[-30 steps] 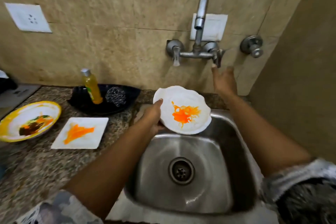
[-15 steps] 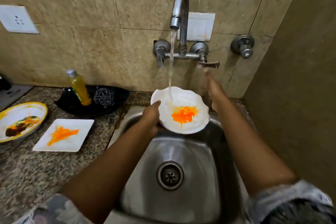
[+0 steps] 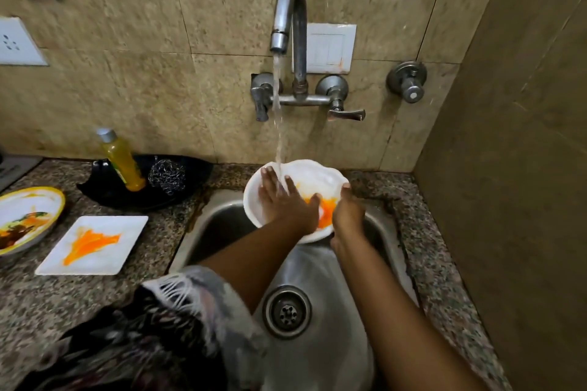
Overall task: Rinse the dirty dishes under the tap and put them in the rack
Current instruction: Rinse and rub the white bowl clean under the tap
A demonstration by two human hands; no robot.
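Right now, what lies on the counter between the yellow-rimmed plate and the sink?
In the head view, the square white plate smeared orange lies between the yellow-rimmed plate and the sink; the rest is bare granite.

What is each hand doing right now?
Left hand: open, flat fingers rubbing inside the white scalloped plate under the tap's water.
Right hand: gripping that plate's right rim.

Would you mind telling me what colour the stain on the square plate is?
Orange, on the white square plate, clearest in the head view.

Brushed steel sink [image 3: 222, 222], dull metal tap [image 3: 290, 9], speckled polished granite counter [image 3: 152, 267], glossy white plate [image 3: 317, 174].
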